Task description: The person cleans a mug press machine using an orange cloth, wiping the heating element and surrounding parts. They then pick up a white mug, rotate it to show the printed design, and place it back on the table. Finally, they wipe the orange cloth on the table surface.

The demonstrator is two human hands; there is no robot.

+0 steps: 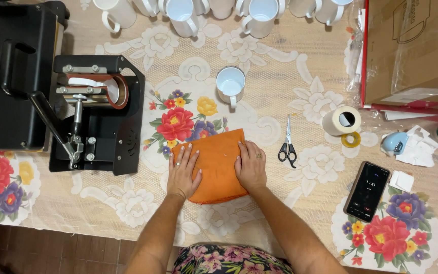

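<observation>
- A black mug heat press (97,114) stands well to the left of the fingers, its lever handle (51,124) angled down toward the table edge and a white mug clamped in its round holder.
- The table (280,86) wears a beige lace cloth printed with red, yellow and purple flowers.
- The left hand (183,172) lies palm down on the left part of an orange cloth (218,162), its fingers (181,155) straight and slightly fanned, nails pointing away from the person.
- The orange cloth lies flat on the table just in front of the person, under and between both sets of fingers, its upper edge past the fingertips.
- The right hand (251,167) presses flat on the cloth's right edge, fingers held close together, a ring on one of them.
- A single white mug (230,83) stands upright beyond the fingertips, apart from the cloth, and a row of white mugs (183,15) lines the far edge of the table.
- Black-handled scissors (288,144) lie shut just to the right of the right hand's fingers, blades pointing away.
- Further right sit a roll of white tape (341,121) and a small yellow tape ring (351,139), touching each other.
- A black phone (367,191) with a lit screen lies well right of the fingers, nearer the person.
- A cardboard box (411,45) fills the far right corner.
</observation>
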